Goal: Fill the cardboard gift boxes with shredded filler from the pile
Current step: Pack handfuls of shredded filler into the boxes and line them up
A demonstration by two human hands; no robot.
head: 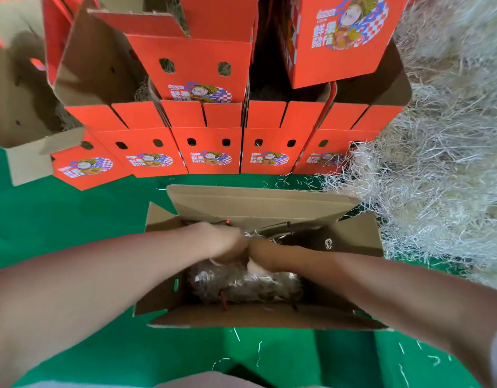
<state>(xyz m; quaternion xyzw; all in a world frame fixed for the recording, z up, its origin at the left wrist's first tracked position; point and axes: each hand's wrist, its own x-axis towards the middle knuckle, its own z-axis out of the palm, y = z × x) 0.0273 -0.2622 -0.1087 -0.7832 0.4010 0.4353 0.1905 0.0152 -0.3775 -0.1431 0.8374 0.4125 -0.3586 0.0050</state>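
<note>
An open box sits on the mat nearest the person; inside it, the left hand and right hand meet above filler; behind stands a row of boxes, with more boxes stacked on them; the pile lies to the right; loose strands lie in front.
</note>
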